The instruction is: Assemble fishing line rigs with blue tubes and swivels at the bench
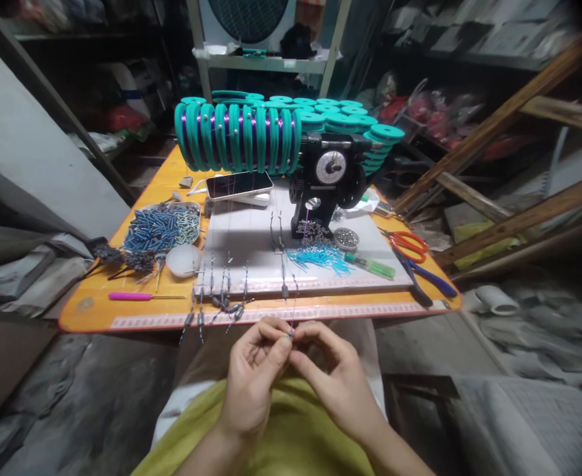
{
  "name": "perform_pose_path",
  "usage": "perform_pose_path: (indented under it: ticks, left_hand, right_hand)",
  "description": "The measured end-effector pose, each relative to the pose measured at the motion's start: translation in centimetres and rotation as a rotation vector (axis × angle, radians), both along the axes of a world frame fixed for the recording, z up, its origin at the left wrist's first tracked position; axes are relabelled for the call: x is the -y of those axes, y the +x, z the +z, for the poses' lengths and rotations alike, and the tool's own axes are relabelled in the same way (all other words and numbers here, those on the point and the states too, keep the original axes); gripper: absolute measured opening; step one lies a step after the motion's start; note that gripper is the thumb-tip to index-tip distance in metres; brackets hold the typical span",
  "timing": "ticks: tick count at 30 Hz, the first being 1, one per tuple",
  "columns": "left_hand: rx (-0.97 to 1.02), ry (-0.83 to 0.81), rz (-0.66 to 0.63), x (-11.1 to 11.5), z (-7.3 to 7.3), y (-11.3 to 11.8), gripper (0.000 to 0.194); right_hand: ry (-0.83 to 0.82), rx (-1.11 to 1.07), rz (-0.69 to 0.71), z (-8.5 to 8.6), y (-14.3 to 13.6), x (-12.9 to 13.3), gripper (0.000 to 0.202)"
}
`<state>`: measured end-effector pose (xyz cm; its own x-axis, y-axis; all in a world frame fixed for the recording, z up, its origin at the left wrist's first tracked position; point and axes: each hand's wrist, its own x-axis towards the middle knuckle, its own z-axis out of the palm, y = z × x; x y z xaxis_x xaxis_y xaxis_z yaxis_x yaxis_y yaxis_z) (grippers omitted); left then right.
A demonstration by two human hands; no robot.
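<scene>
My left hand (257, 370) and my right hand (333, 367) meet above my lap, just in front of the table edge. Their fingertips pinch a thin purple thread (293, 318) and a tiny bluish piece at its lower end, too small to make out. The thread runs up over the table's front. Dark beaded strands (228, 304) hang along the front edge to the left. Behind them a black device (325, 172) stands on a white board (251, 248), with a row of teal spools (238, 139) wound with purple thread to its left.
The orange table (92, 291) holds blue beads (154, 228), a small white dish (183, 261), a pink-handled tool (129, 297), a phone (240, 185), turquoise pieces (320, 259), a green tube (370, 266), red-handled scissors (407, 244) and blue-handled pliers (427, 277). A wooden frame (499, 145) leans at right.
</scene>
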<state>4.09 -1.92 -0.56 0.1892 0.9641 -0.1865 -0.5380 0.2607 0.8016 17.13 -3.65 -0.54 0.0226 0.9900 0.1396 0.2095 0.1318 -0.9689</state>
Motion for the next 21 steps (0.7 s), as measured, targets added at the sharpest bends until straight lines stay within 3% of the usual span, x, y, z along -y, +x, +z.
perform_pose_path:
  ticks: [5, 10, 14, 17, 21]
  left_hand:
    - [-0.095, 0.069, 0.03, -0.2, -0.8, -0.2, 0.02]
    - [-0.333, 0.283, -0.036, -0.6, -1.0, -0.7, 0.016]
    - [-0.523, 0.491, -0.004, -0.8, -0.7, -0.9, 0.011]
    - [-0.735, 0.771, 0.097, -0.9, -0.2, -1.2, 0.011]
    - [-0.917, 1.063, 0.21, -0.9, 0.8, -2.0, 0.023]
  right_hand:
    - [0.178, 0.184, -0.072, 0.3, 0.6, 0.0, 0.007]
    - [0.542, 0.496, 0.005, 1.1, 2.3, 0.1, 0.025]
    - [0.703, 0.623, 0.018, 1.3, 3.4, -0.1, 0.029]
    - [0.676, 0.496, 0.068, 1.7, 3.7, -0.7, 0.028]
    - [0.451, 0.308, 0.31, 3.0, 3.1, -2.4, 0.02]
